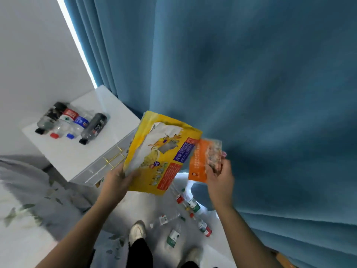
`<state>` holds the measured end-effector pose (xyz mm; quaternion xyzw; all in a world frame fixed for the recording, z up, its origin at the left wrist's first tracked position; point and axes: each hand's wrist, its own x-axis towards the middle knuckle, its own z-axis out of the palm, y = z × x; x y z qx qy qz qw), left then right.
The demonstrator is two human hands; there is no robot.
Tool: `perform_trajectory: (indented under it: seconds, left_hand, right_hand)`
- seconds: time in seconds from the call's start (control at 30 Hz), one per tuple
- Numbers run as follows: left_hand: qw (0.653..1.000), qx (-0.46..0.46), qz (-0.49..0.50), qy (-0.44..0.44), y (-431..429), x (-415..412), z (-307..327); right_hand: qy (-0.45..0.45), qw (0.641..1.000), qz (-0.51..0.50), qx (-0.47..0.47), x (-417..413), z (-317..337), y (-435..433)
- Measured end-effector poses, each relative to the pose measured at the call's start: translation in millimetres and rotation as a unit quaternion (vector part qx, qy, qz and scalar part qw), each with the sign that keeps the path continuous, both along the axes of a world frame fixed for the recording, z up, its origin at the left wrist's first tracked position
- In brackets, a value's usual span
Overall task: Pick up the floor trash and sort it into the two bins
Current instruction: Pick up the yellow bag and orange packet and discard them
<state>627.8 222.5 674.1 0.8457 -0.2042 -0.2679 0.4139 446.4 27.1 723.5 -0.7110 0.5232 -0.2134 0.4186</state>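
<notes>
My left hand grips the lower left edge of a large yellow snack bag, held up at chest height. My right hand pinches a smaller orange wrapper just right of the yellow bag. Down on the pale floor between my shoes lie several plastic bottles, some with red caps and green labels, one more near my left shoe. No bin shows in this view.
A white nightstand at left carries several capped bottles lying side by side. A blue curtain fills the right and back. A grey patterned bedspread lies at lower left. My shoes stand on the floor.
</notes>
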Motion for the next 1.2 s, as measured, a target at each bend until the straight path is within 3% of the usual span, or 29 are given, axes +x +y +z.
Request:
perform_trajectory:
  seconds: [0.33, 0.63, 0.93, 1.2]
  left_hand:
    - [0.984, -0.180, -0.004, 0.017, -98, -96, 117]
    - [0.956, -0.292, -0.001, -0.014, -152, -267, 169]
    - [0.947, -0.312, -0.072, -0.021, -174, -409, 192]
    - [0.933, -0.301, -0.194, 0.046, -196, -529, 189]
  right_hand:
    - [-0.179, 0.977, -0.086, -0.079, -118, 123, -48]
    - [-0.217, 0.966, -0.087, -0.114, -301, 178, -55]
    - [-0.231, 0.947, -0.164, -0.152, -460, 184, -49]
    - [-0.211, 0.912, -0.289, -0.198, -583, 181, -18]
